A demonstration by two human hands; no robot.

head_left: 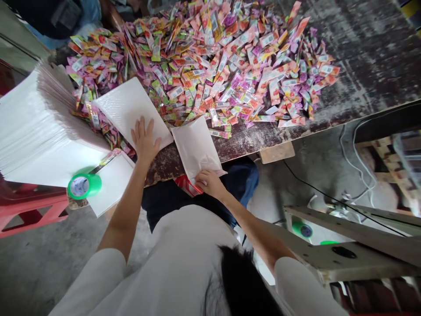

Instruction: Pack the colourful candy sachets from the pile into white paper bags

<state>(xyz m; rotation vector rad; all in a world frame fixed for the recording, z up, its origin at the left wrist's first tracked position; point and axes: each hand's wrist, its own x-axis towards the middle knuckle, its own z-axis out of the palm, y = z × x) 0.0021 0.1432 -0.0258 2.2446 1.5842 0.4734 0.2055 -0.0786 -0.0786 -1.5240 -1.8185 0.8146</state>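
My left hand lies flat with its fingers spread on a white padded envelope, which rests partly over the loose packets. Under my right hand is the lower end of a second, smaller-looking white envelope, pinched between curled fingers at the table's front edge. This one bulges slightly near its lower end; its contents are hidden. Beyond both envelopes spreads a large heap of small colourful wrapped packets, pink, orange, purple and green.
A tall stack of white envelopes stands at the left, beside a green tape roll. Below it is a red plastic stool. The dark worn table extends right. Another person's arm reaches in at the top left. A metal frame stands lower right.
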